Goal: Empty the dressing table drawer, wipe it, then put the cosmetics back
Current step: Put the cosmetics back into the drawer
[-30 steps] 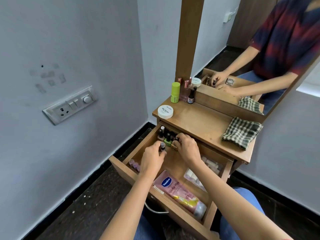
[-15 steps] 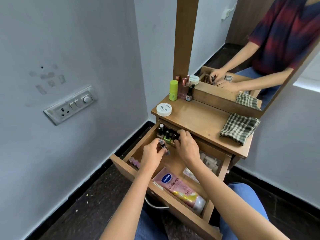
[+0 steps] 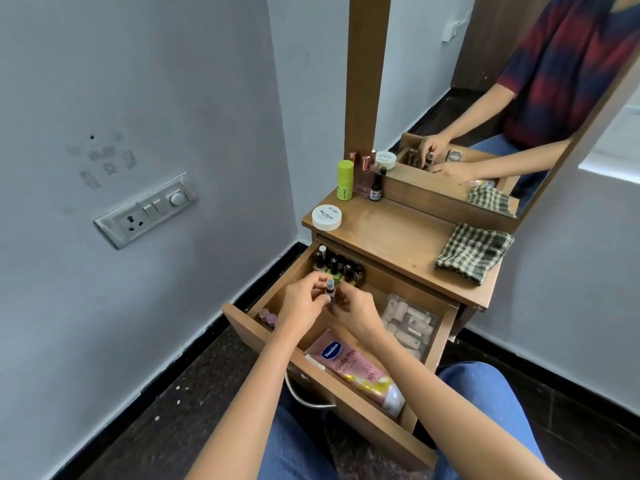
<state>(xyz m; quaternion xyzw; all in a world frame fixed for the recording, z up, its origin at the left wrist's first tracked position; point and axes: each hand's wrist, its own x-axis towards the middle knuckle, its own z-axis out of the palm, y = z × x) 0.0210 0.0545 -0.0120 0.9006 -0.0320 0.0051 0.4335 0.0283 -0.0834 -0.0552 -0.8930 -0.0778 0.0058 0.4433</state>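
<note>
The left hand (image 3: 304, 304) pinches a small bottle (image 3: 329, 292) upright between thumb and fingers, just above the middle of the open drawer (image 3: 363, 422). The right hand (image 3: 358, 315) is close beside it at 3 o'clock with fingers curled, but whether it touches the bottle or holds something of its own I cannot tell. The drawer is mostly full and the cloth (image 3: 474, 252) lies folded, so I judge that the emptying is the step in hand. To do it well, one hand alone should take the bottle by its body, not by the cap, and carry it up to the tabletop (image 3: 391, 244) at 12 o'clock, setting it on its base near the white jar (image 3: 326, 217) — away from the edge. The free hand can then go to the polish bottles (image 3: 337, 266) packed in the 11 o'clock corner; they stand tight together and may topple if one is pulled sideways, so lift straight up. The pink tube (image 3: 353, 367) at 6 o'clock and the clear box (image 3: 410, 323) at 3 o'clock look easier. The table is brown wood with a mirror (image 3: 502, 81) behind, set in a corner of grey wall (image 3: 138, 81) — a switch plate (image 3: 145, 211) at 9 o'clock, dark floor (image 3: 173, 393) below
</note>
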